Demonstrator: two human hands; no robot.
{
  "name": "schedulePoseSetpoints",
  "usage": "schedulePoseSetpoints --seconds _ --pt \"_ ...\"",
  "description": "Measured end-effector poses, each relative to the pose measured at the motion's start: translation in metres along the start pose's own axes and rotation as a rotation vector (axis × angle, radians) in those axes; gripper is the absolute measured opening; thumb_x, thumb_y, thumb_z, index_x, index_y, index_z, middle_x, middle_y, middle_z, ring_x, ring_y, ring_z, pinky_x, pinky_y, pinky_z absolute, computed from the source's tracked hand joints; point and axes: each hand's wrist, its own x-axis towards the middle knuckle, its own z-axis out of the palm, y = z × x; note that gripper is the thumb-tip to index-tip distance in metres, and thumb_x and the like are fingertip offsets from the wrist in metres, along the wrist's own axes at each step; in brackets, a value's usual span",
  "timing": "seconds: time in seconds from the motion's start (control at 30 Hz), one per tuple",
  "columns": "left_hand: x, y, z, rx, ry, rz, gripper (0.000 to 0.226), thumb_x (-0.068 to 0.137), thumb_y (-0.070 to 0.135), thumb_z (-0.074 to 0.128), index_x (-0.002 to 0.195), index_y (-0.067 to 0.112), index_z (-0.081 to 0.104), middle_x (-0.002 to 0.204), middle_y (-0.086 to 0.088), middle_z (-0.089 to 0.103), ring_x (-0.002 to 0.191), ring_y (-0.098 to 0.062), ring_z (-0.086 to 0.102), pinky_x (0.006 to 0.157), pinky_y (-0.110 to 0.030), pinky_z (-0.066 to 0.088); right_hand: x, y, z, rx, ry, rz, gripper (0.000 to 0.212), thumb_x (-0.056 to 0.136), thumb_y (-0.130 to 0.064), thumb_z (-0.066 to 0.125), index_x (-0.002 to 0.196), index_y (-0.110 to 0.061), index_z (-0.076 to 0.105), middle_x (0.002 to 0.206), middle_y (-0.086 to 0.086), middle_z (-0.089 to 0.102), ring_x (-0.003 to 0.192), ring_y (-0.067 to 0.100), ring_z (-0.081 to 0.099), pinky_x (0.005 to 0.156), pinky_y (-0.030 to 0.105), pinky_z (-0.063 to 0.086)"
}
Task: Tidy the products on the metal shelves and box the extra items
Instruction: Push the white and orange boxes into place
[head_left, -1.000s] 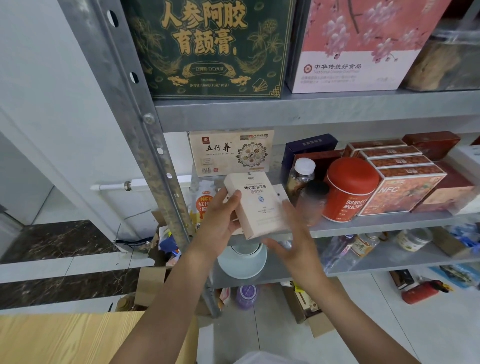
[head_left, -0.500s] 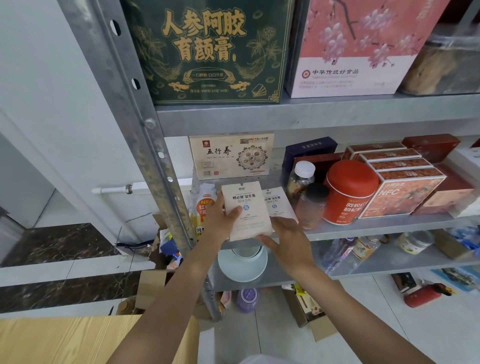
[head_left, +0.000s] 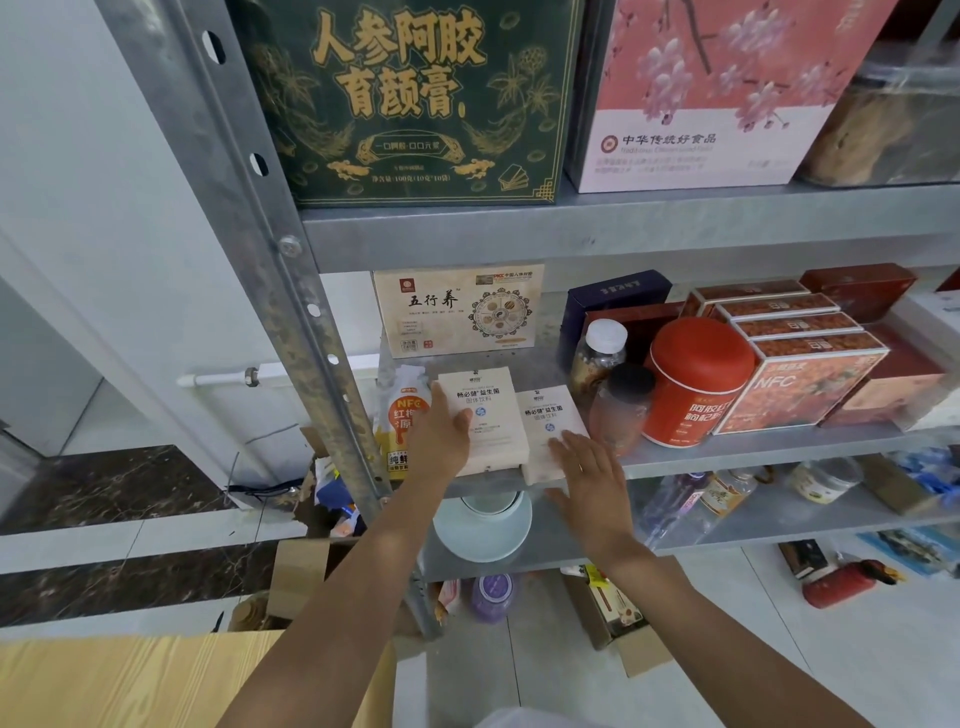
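— So, middle metal shelf (head_left: 753, 448), left end first?

— Item: upright post (head_left: 291, 291), grey, punched with holes. Just right of it, orange pouch (head_left: 401, 415), standing, marked NFC.

— And the hands?

— Left hand (head_left: 441, 441): grasping the left white box (head_left: 485, 423) at its left edge, thumb (head_left: 461, 417) laid across the printed face; the other fingers are hidden behind the box.

— Describe that box.

— Flat white carton, black lettering, small blue round mark at centre. Printed face up and turned toward the viewer. Long axis runs front to back on the shelf, and the lettering reads upright from the front. Its near short end is at the shelf's front lip.

— Next?

— Right white box (head_left: 548, 415): same print and same lie, touching the first along its side, far end skewed slightly rightward. Right hand (head_left: 592, 480): released, fingers (head_left: 571, 448) straight and flat on the box's near end.

— Behind them?

— Beige box (head_left: 457, 312), upright against the back.

— Further right?

— White-capped jar (head_left: 597, 358), black-capped jar (head_left: 623, 410) in front of it, red tin (head_left: 696, 379) just beside, then a row of red NFC cartons (head_left: 800, 374).
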Motion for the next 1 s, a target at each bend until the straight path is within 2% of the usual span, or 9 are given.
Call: schedulePoseSetpoints --seconds 0.1,0.23,0.4,0.47,0.57,0.67,0.77,0.9,1.0 --pt "-0.002 -0.001 -0.002 -0.073 0.013 0.008 0.061 0.104 0.025 0.042 0.156 0.017 0.011 0.138 -0.012 0.053 0.12 -0.031 0.057 0.096 -0.04 0.05 0.0 0.0 0.001 0.131 0.046 0.052 0.052 0.085 -0.022 0.074 0.133 -0.012 0.056 0.15 0.012 0.039 0.142 0.033 0.029 0.114 0.047 0.03" --pt "-0.005 -0.003 -0.004 -0.122 0.038 0.009 0.065 0.104 0.023 0.042 0.156 0.02 0.004 0.14 -0.012 0.051 0.113 -0.028 0.059 0.084 -0.036 0.051 0.0 0.003 0.003 0.165 0.028 0.002 0.05 0.085 -0.013 0.073 0.132 -0.008 0.057 0.153 0.009 0.037 0.145 0.035 0.024 0.109 0.052 0.039" --pt "-0.004 -0.007 -0.002 -0.097 0.043 0.011 0.061 0.104 0.026 0.041 0.156 0.02 0.01 0.133 -0.017 0.055 0.105 -0.029 0.061 0.075 -0.03 0.048 -0.007 0.01 -0.007 0.199 0.132 -0.081 0.05 0.072 -0.004 0.082 0.12 -0.004 0.067 0.134 0.008 0.06 0.131 0.039 0.047 0.084 0.05 0.057" --pt "-0.003 -0.007 -0.003 -0.093 0.035 0.018 0.06 0.105 0.027 0.04 0.156 0.02 0.011 0.136 -0.016 0.054 0.111 -0.03 0.06 0.076 -0.028 0.046 -0.015 0.012 -0.014 0.215 0.23 -0.11 0.054 0.063 -0.002 0.087 0.114 -0.003 0.07 0.126 0.01 0.065 0.123 0.039 0.054 0.078 0.047 0.057" --pt "-0.005 -0.005 -0.005 -0.056 0.001 0.016 0.059 0.105 0.029 0.038 0.156 0.019 0.011 0.141 -0.016 0.047 0.118 -0.029 0.055 0.089 -0.033 0.048 -0.026 0.014 -0.027 0.304 0.35 -0.164 0.056 0.062 -0.003 0.087 0.116 -0.003 0.069 0.127 0.007 0.063 0.124 0.033 0.052 0.091 0.04 0.049" --pt "-0.015 -0.004 -0.009 0.026 0.156 0.093 0.053 0.103 0.026 0.043 0.152 0.012 0.027 0.147 -0.017 0.038 0.133 -0.03 0.039 0.107 -0.038 0.038 -0.04 0.003 -0.044 0.716 0.32 0.06 0.05 0.077 -0.006 0.077 0.125 -0.015 0.062 0.135 -0.001 0.057 0.132 0.021 0.048 0.105 0.038 0.042" --pt "-0.031 0.01 -0.018 -0.221 0.37 0.345 0.039 0.101 0.019 0.051 0.138 0.006 0.05 0.144 -0.015 0.044 0.134 -0.028 0.039 0.111 -0.039 0.035 -0.049 -0.011 -0.068 1.16 0.343 0.393 0.029 0.085 -0.018 0.068 0.111 -0.03 0.064 0.118 -0.014 0.067 0.119 0.018 0.06 0.089 0.031 0.056" --pt "-0.052 0.036 -0.031 -0.674 -0.033 0.3 0.057 0.092 0.049 0.051 0.14 0.018 0.048 0.136 -0.004 0.057 0.115 -0.016 0.061 0.104 -0.042 0.048 -0.051 -0.017 -0.093 1.886 0.203 0.496 0.039 0.086 -0.035 0.057 0.12 -0.016 0.061 0.122 0.006 0.068 0.115 0.023 0.064 0.086 0.041 0.058" --pt "-0.062 0.043 -0.029 -0.81 -0.223 0.304 0.056 0.089 0.044 0.052 0.139 0.02 0.05 0.11 0.004 0.073 0.1 -0.016 0.071 0.084 -0.034 0.059 -0.048 -0.026 -0.1 2.145 0.077 0.53 0.041 0.091 -0.034 0.052 0.128 -0.015 0.056 0.126 0.012 0.065 0.117 0.027 0.062 0.083 0.042 0.058"
